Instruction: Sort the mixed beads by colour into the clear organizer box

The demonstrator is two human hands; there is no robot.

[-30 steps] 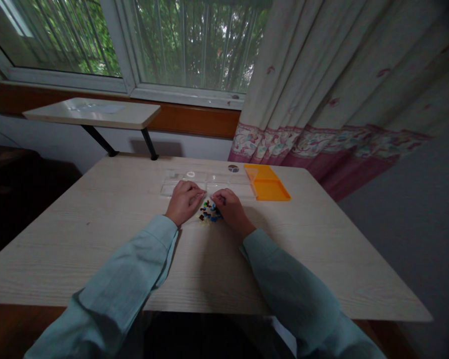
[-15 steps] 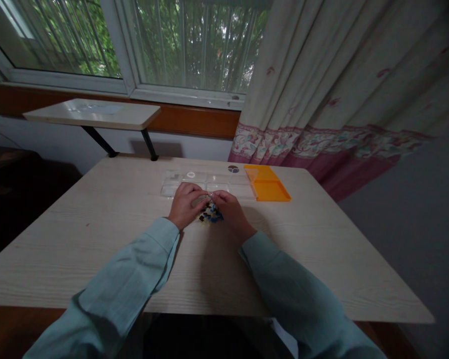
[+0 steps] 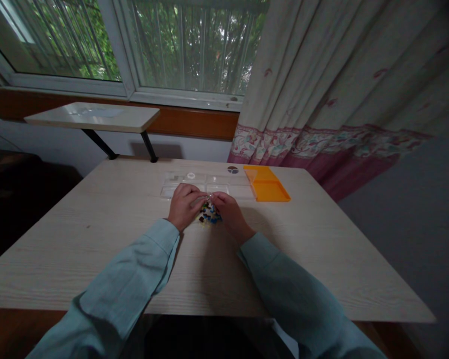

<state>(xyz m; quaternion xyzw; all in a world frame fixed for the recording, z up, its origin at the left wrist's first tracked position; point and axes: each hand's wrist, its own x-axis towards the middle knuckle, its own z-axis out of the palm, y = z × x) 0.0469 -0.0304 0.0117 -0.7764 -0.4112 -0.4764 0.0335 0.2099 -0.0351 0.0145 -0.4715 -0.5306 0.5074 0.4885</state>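
Note:
My left hand (image 3: 187,206) and my right hand (image 3: 228,209) meet fingertip to fingertip over the middle of the table. Both are closed in a pinch around something tiny and pale or clear, too small to name. Just below the fingertips lies a small heap of mixed little pieces (image 3: 209,215), blue, black, yellow and white, partly covered by the hands. Behind the hands stretches a clear compartment box (image 3: 168,191), its front edge partly hidden by my fingers.
An orange plastic tray or lid (image 3: 271,191) lies at the clear box's right end. A round dark emblem (image 3: 232,170) sits behind the box. A raised shelf (image 3: 93,117) on black legs stands at the back left. Curtains (image 3: 284,144) hang behind the table (image 3: 134,269).
Almost nothing differs. The two hands keep their pinch in the same place, with only slight finger movement, and the view has shifted a little.

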